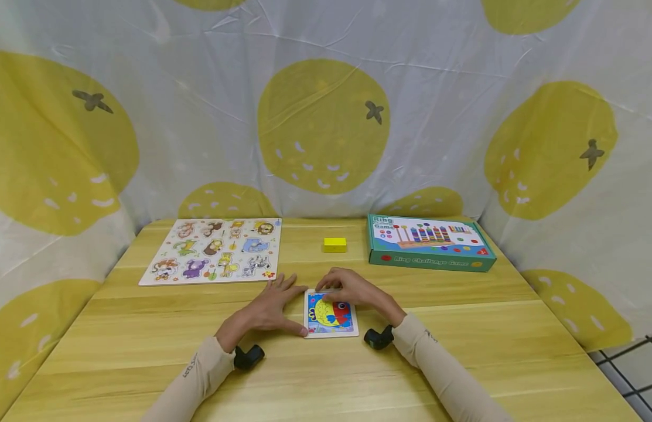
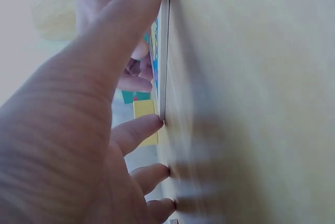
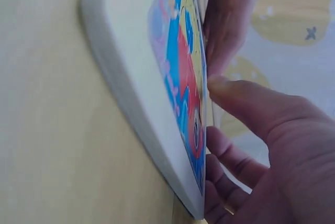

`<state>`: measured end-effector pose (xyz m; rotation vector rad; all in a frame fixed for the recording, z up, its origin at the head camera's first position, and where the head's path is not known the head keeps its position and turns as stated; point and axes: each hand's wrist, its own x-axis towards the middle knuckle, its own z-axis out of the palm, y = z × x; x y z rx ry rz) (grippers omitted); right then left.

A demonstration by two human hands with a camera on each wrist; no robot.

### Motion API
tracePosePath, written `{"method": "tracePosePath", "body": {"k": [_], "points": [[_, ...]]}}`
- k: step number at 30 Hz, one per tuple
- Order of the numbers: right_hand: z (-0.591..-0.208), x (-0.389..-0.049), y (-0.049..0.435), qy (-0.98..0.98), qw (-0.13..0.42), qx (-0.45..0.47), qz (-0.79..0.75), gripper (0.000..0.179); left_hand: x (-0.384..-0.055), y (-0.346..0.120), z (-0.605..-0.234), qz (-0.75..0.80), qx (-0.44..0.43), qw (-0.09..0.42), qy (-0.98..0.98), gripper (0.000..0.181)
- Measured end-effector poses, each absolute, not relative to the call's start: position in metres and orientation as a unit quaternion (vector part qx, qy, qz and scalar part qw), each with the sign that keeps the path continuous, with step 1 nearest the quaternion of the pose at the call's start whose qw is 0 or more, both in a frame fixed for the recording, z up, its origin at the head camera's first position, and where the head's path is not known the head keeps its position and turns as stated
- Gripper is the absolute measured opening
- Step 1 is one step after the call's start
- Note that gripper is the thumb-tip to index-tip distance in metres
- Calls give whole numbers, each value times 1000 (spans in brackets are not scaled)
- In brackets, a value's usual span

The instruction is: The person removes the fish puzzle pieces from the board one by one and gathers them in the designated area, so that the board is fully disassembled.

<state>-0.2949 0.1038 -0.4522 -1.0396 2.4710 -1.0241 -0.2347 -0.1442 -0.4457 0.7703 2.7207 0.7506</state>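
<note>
A small fish jigsaw puzzle (image 1: 332, 336) lies flat on the table in the head view. Its white-framed picture has a yellow and red fish on blue. My left hand (image 1: 273, 308) spreads its fingers along the puzzle's left side, thumb at the near corner and index fingertip at the far one. Over the far side is my right hand (image 1: 352, 287), bent at the fingers. In the right wrist view its thumb (image 3: 238, 98) is at the picture's surface, while the other fingers (image 3: 233, 158) stand apart from it at the board's edge. Part of the fish is hidden under this hand.
A wooden animal peg puzzle (image 1: 212, 249) lies at the back left of the table. Behind the fish puzzle stands a yellow block (image 1: 334, 245). A green ring-game box (image 1: 431, 243) is at the back right. A fruit-patterned curtain (image 1: 436, 129) hangs behind the table.
</note>
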Motion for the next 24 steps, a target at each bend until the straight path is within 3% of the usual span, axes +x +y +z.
{"method": "tracePosePath", "body": {"k": [24], "points": [[-451,-291,101,864,126,-374,-313,15,-232,-138,-447,228,256,115,932,104]]}}
